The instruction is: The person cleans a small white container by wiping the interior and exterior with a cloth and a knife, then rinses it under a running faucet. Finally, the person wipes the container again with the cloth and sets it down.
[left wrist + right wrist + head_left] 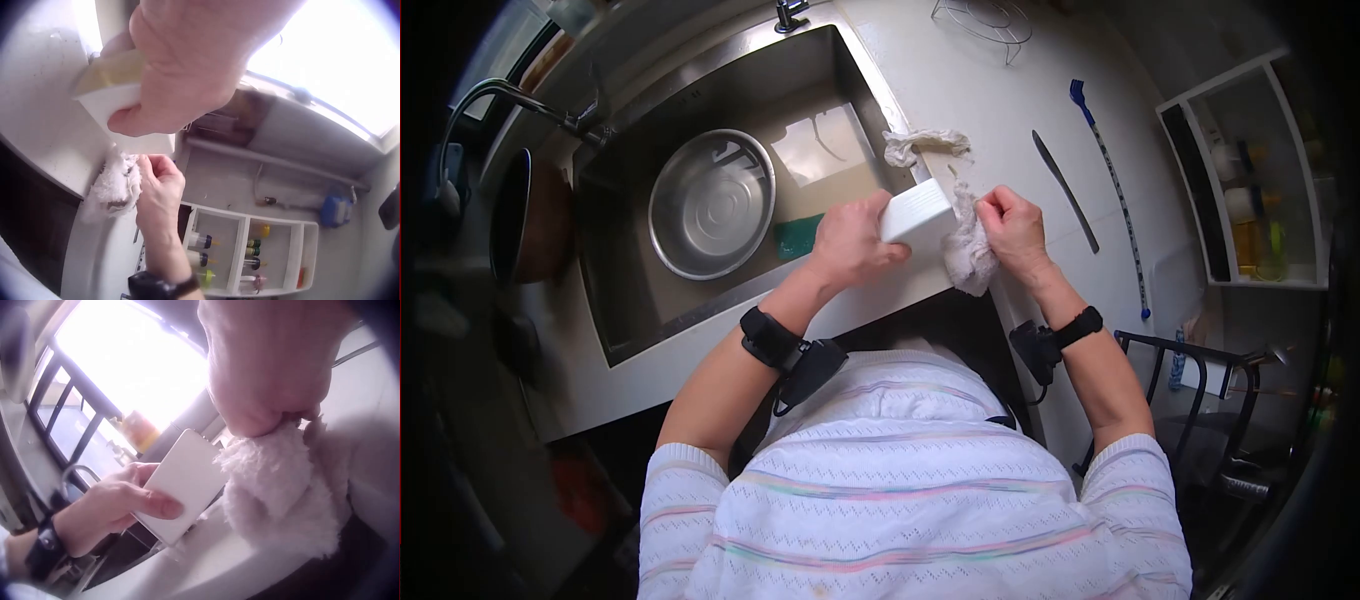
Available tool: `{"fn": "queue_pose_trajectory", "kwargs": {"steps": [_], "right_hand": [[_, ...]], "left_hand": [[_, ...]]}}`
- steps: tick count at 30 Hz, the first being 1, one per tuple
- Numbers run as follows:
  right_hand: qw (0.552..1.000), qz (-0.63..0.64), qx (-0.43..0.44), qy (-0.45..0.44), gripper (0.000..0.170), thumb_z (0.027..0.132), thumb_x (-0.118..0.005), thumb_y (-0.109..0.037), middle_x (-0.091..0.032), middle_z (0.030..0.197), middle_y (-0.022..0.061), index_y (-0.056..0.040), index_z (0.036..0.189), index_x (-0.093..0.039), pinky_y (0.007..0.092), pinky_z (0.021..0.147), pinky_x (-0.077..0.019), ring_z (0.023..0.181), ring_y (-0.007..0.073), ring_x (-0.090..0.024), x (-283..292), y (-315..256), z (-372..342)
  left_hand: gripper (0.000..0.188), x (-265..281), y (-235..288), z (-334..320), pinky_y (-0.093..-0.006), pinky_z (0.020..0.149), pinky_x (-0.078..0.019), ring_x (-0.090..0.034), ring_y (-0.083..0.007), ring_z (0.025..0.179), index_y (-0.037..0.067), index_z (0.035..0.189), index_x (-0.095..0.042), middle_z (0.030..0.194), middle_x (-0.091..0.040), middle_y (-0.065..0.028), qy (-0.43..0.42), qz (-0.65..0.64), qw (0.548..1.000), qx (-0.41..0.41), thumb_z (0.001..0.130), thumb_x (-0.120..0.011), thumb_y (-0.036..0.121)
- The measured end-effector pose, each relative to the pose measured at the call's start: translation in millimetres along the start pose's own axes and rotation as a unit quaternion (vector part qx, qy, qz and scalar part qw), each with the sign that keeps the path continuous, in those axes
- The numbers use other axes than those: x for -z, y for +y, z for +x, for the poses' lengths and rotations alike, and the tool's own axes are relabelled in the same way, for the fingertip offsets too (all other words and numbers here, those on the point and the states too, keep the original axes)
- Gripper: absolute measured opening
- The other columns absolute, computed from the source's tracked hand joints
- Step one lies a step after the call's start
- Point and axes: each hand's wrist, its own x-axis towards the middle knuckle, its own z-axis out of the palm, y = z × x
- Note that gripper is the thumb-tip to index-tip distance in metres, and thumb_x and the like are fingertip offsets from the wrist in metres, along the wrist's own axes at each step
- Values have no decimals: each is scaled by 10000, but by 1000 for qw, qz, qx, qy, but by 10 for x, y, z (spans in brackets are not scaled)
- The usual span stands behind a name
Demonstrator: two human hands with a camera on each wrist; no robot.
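My left hand (855, 240) grips a white rectangular container (918, 212) over the counter, at the sink's near right corner. Its outer face is ridged in the head view; in the left wrist view the container (94, 103) shows a yellowish hollow inside. Just to its right, my right hand (1015, 232) holds a bunched white fluffy cloth (970, 255), fingers curled into its top. The cloth (275, 487) hangs down by the counter edge in the right wrist view, beside the container (187, 481).
The steel sink (615, 320) holds water, a round metal basin (712, 205) and a green scouring pad (798, 237). A second white rag (928, 146) lies by its rim. Rightward lie a dark knife (1065, 190), a long blue-tipped stick (1115, 190) and a wire rack (990, 25). A white shelf (1250, 170) stands beyond.
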Motion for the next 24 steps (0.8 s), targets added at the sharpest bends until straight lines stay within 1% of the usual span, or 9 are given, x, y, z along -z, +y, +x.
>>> {"fn": "queue_pose_trajectory", "kwargs": {"steps": [3,4,6,11,13,17,19,23,24], "right_hand": [[962,228,-151,15,144,791,-653,-150,-589,677,21,-20,844,-620,234,586,-444,606,70,-516,185,212,106],[961,230,-153,17,144,791,-653,-150,-589,677,21,-20,844,-620,234,586,-444,606,70,-516,274,89,130],[895,425,-133,9,122,817,-634,-123,-585,676,9,-9,858,-618,225,601,-448,616,75,-516,521,-254,149],[959,283,23,14,112,871,-588,-153,-576,782,-14,-44,871,-615,221,673,-452,714,64,-507,357,-674,163],[911,410,-38,-12,137,888,-566,-198,-561,819,-27,-67,881,-605,224,680,-444,755,57,-500,237,-632,258],[871,477,-72,-88,176,897,-551,-227,-560,795,-25,-58,884,-597,215,656,-439,730,56,-501,328,-706,323],[836,510,-116,-167,180,900,-547,-215,-557,775,-23,-45,862,-596,199,641,-434,711,45,-500,298,-677,361],[791,558,-141,-206,161,886,-572,-191,-570,779,-17,-34,884,-606,192,661,-448,718,41,-515,400,-780,321],[790,561,-141,-206,161,886,-572,-191,-570,779,-17,-34,884,-606,192,661,-448,718,41,-515,439,-797,305]], "left_hand": [[443,48,-110,-5,-358,737,-477,-617,-290,821,23,975,-594,885,-633,-164,-24,-148,988,-22,590,-682,223],[475,28,-136,5,-342,735,-473,-620,-268,811,24,1002,-598,875,-636,-152,-18,-233,971,-37,586,-691,232],[483,-5,-157,39,-329,738,-471,-618,-247,803,25,1014,-595,858,-634,-140,-13,-238,970,-52,589,-693,231],[488,-20,10,44,-297,736,-469,-609,-212,774,23,1020,-590,823,-626,-126,7,-262,962,-70,581,-704,205],[478,13,99,-43,-284,728,-469,-602,-189,761,20,1007,-588,817,-623,-112,-5,-367,930,-34,572,-715,171],[462,36,77,-70,-280,727,-469,-594,-165,769,23,1006,-589,837,-623,-82,-9,-339,940,-43,584,-722,156],[502,149,131,-133,-252,783,-449,-566,-110,843,15,1063,-576,924,-607,-22,-43,-226,968,-99,596,-743,96],[498,185,6,-149,-256,790,-451,-568,-108,853,26,1063,-570,931,-606,-8,-57,-257,959,-104,599,-747,57],[511,190,-36,-150,-258,796,-453,-568,-105,861,33,1067,-566,933,-606,-3,-65,-334,937,-82,592,-754,38]]}}
